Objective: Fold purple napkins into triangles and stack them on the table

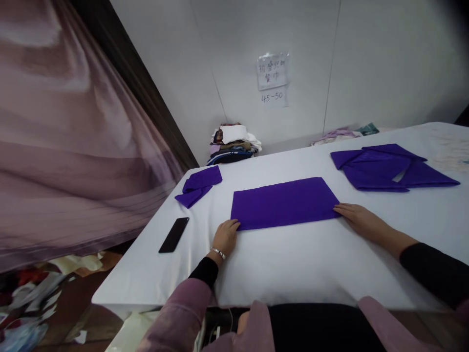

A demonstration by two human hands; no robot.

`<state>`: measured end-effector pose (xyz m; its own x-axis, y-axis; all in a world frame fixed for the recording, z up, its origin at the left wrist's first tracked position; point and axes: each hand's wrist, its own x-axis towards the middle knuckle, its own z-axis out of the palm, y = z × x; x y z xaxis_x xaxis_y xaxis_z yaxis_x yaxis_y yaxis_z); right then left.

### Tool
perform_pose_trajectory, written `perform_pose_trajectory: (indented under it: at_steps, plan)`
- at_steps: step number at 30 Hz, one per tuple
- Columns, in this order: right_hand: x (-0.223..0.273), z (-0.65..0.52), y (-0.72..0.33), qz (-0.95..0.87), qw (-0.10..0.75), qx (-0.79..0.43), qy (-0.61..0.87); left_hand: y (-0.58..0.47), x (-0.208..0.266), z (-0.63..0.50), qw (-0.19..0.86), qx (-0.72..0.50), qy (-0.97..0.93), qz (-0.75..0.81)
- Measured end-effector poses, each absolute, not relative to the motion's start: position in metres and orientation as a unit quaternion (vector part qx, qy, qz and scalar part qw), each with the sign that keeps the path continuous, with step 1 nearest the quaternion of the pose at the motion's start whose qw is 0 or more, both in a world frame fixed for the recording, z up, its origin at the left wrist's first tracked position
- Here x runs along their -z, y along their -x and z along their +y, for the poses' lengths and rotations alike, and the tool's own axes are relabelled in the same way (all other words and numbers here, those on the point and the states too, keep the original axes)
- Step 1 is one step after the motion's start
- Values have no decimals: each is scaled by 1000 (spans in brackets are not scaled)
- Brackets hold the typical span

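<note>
At the far left hangs a pinkish curtain [80, 122] with a dark brown strip along its edge, and below it a mixed heap [32, 298] lies on the floor. The table [139, 274], covered in white, begins to the right of these. Near its left edge lies a black phone [174, 235], set at a slant, and beyond the phone sits a small folded purple piece [200, 186] with one pointed end towards the person.

Next comes the left hand [225, 237], with a silvery bracelet [219, 253] at the wrist. Its fingers [233, 225] touch the near left corner of a purple cloth [284, 203]; whether they pinch it or only rest there, I cannot tell. A stack of folded fabrics [234, 144] stands at the table's far edge, by the wall [304, 39].

The purple cloth lies flat in a long rectangle in the middle of the table, directly in front of the person. Above it, two handwritten paper notes [273, 73] are fixed to the wall, the lower reading 45-50.

The right hand [355, 220] is at the cloth's near right corner, fingertips touching it; their grip is likewise unclear. Beyond that hand, well apart from the cloth, lies a larger purple bundle [373, 171] with pointed, overlapping folds. Lilac and teal fabrics [337, 136] lie behind it along the far edge.
</note>
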<state>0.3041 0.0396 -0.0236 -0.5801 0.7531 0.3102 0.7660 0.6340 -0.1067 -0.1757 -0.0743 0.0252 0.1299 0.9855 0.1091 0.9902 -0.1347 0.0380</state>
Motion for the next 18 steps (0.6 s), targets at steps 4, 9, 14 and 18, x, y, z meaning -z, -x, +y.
perform_pose_trajectory:
  at_steps: [4, 9, 14, 18]
  plan:
    - [24, 50, -299, -882, 151, 62, 443, 171, -25, -64, 16, 50, 740, -670]
    - [24, 54, -295, -876, 145, 72, 454, 171, -25, -56, 15, 68, 725, -685]
    - [23, 49, -294, -879, 158, 73, 443, 175, -26, -59, 8, 92, 715, -693]
    - [23, 50, -295, -882, 165, 97, 431, 179, -23, -60, 6, 126, 707, -696]
